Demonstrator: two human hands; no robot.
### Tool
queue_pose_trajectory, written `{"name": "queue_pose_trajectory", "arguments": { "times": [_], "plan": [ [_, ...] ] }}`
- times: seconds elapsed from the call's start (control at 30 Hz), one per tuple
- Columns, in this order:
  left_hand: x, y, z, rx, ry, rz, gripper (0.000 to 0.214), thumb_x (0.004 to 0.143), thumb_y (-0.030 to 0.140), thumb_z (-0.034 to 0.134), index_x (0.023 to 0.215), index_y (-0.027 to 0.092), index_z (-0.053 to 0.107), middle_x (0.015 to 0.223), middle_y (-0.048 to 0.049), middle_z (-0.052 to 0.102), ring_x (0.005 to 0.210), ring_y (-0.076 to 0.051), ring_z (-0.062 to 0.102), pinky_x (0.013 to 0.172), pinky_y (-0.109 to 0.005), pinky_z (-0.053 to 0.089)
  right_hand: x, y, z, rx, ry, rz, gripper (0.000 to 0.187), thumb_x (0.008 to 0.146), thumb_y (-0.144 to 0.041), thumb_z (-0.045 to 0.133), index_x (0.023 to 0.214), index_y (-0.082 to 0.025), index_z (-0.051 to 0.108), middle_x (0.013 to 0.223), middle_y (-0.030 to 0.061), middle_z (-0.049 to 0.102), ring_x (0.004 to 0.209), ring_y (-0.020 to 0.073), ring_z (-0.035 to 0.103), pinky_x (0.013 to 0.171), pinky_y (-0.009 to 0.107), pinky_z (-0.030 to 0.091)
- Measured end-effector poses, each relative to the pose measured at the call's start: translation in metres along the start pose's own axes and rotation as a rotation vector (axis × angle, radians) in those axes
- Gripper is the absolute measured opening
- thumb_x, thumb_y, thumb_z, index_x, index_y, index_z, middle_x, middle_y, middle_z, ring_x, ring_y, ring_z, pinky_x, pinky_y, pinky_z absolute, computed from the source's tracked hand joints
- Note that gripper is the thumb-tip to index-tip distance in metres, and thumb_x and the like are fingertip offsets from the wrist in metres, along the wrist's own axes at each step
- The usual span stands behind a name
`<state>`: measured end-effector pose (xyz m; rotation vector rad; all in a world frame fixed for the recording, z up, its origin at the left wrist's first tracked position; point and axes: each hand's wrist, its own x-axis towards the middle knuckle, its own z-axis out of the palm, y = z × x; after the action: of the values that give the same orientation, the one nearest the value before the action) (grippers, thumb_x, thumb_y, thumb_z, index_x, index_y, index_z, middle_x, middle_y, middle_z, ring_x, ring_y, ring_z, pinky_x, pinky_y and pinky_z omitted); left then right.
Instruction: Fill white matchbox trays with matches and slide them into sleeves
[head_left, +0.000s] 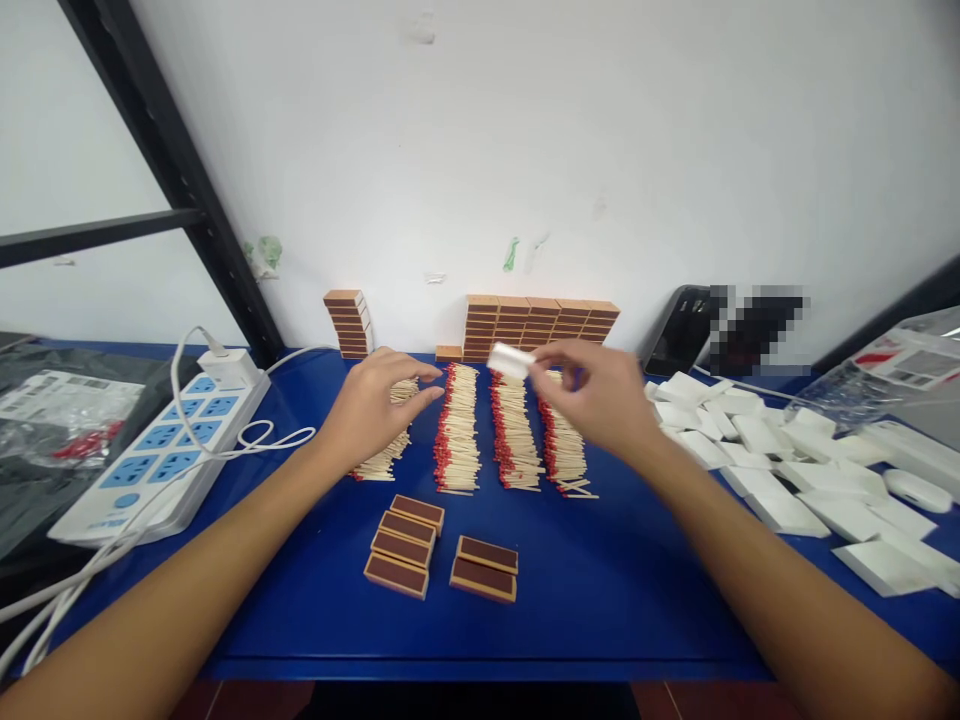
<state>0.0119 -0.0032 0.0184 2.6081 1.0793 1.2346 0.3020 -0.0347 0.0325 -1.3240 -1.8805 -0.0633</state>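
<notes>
My right hand (592, 390) pinches a small white matchbox tray (511, 360) by its right end, above the rows of matches. My left hand (382, 410) hovers over the leftmost row, thumb and fingers apart with nothing between them. Red-tipped matches lie in long rows: one row (459, 430) is just right of my left hand, another row (516, 435) lies below the tray, and a further row (562, 440) is partly under my right hand. Closer to me lie matchbox sleeves, several in a left group (401, 547) and two in a right group (484, 568).
Stacked matchboxes (540, 325) stand against the wall, with a smaller stack (348, 323) to their left. White trays (780, 450) are heaped at the right. A power strip (172, 450) with loose white cables lies at the left. A black phone-like device (679, 330) leans at the back right.
</notes>
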Motion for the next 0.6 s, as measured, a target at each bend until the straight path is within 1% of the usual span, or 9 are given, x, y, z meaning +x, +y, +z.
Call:
{"name": "queue_pose_trajectory", "arguments": {
  "times": [0.13, 0.23, 0.3, 0.37, 0.43, 0.47, 0.5, 0.53, 0.6],
  "plan": [
    [-0.003, 0.003, 0.001, 0.017, -0.020, 0.015, 0.015, 0.097, 0.031, 0.072, 0.105, 0.021, 0.079, 0.101, -0.0044, 0.082, 0.097, -0.022, 0.070, 0.091, -0.037, 0.053, 0.010, 0.048, -0.064, -0.110, 0.107, 0.304, 0.018, 0.086, -0.037, 0.071, 0.090, -0.021, 0.077, 0.085, 0.0103, 0.078, 0.073, 0.0258, 0.066, 0.069, 0.039, 0.049],
    [-0.005, 0.005, 0.005, 0.038, -0.050, 0.031, 0.016, 0.099, 0.031, 0.069, 0.106, 0.021, 0.079, 0.099, -0.0044, 0.082, 0.096, -0.022, 0.070, 0.089, -0.037, 0.053, 0.006, 0.100, -0.102, -0.291, -0.006, 0.438, 0.016, 0.084, -0.037, 0.072, 0.078, -0.023, 0.077, 0.080, 0.0135, 0.077, 0.075, 0.0306, 0.067, 0.071, 0.045, 0.047],
    [-0.006, 0.004, 0.006, 0.055, -0.051, 0.020, 0.016, 0.099, 0.031, 0.069, 0.106, 0.021, 0.079, 0.099, -0.0047, 0.082, 0.096, -0.023, 0.070, 0.088, -0.037, 0.053, 0.000, 0.132, -0.116, -0.333, -0.128, 0.456, 0.014, 0.082, -0.034, 0.073, 0.073, -0.024, 0.076, 0.076, 0.0127, 0.076, 0.070, 0.0298, 0.065, 0.067, 0.045, 0.046],
    [-0.006, 0.003, 0.006, 0.068, -0.031, -0.003, 0.017, 0.098, 0.031, 0.069, 0.105, 0.020, 0.080, 0.099, -0.0048, 0.082, 0.094, -0.023, 0.070, 0.087, -0.037, 0.053, -0.005, 0.151, -0.122, -0.368, -0.208, 0.455, 0.014, 0.078, -0.030, 0.076, 0.065, -0.024, 0.075, 0.068, 0.0106, 0.074, 0.061, 0.0263, 0.062, 0.059, 0.041, 0.044],
    [-0.005, 0.002, 0.005, 0.072, -0.007, -0.019, 0.018, 0.098, 0.031, 0.069, 0.105, 0.020, 0.080, 0.096, -0.0046, 0.082, 0.092, -0.022, 0.070, 0.086, -0.037, 0.053, -0.005, 0.150, -0.121, -0.418, -0.228, 0.398, 0.014, 0.078, -0.031, 0.076, 0.065, -0.024, 0.075, 0.066, 0.0098, 0.073, 0.056, 0.0238, 0.060, 0.055, 0.038, 0.041],
    [-0.005, 0.002, 0.005, 0.072, 0.005, -0.020, 0.018, 0.098, 0.031, 0.069, 0.105, 0.020, 0.080, 0.095, -0.0044, 0.082, 0.091, -0.022, 0.071, 0.085, -0.037, 0.053, -0.003, 0.141, -0.118, -0.428, -0.231, 0.353, 0.014, 0.080, -0.034, 0.075, 0.070, -0.024, 0.077, 0.068, 0.0100, 0.073, 0.057, 0.0235, 0.060, 0.055, 0.037, 0.040],
    [-0.004, 0.003, 0.006, 0.071, 0.015, -0.015, 0.017, 0.097, 0.031, 0.070, 0.105, 0.019, 0.080, 0.094, -0.0041, 0.082, 0.090, -0.022, 0.071, 0.085, -0.037, 0.054, -0.001, 0.125, -0.114, -0.411, -0.233, 0.300, 0.016, 0.083, -0.037, 0.074, 0.076, -0.023, 0.078, 0.071, 0.0103, 0.073, 0.059, 0.0236, 0.060, 0.056, 0.037, 0.040],
    [-0.004, 0.003, 0.006, 0.069, 0.020, -0.007, 0.017, 0.097, 0.031, 0.070, 0.104, 0.020, 0.080, 0.094, -0.0039, 0.082, 0.090, -0.022, 0.071, 0.084, -0.037, 0.054, 0.001, 0.104, -0.109, -0.341, -0.298, 0.247, 0.022, 0.088, -0.043, 0.071, 0.088, -0.023, 0.080, 0.079, 0.0103, 0.075, 0.066, 0.0240, 0.063, 0.059, 0.037, 0.042],
    [-0.005, 0.004, 0.007, 0.067, 0.020, 0.009, 0.016, 0.097, 0.030, 0.070, 0.104, 0.020, 0.080, 0.095, -0.0034, 0.082, 0.090, -0.022, 0.071, 0.084, -0.037, 0.055, 0.002, 0.054, -0.096, -0.117, -0.444, 0.215, 0.034, 0.092, -0.053, 0.068, 0.096, -0.022, 0.079, 0.083, 0.0094, 0.075, 0.073, 0.0237, 0.065, 0.065, 0.036, 0.047]
  ]
}}
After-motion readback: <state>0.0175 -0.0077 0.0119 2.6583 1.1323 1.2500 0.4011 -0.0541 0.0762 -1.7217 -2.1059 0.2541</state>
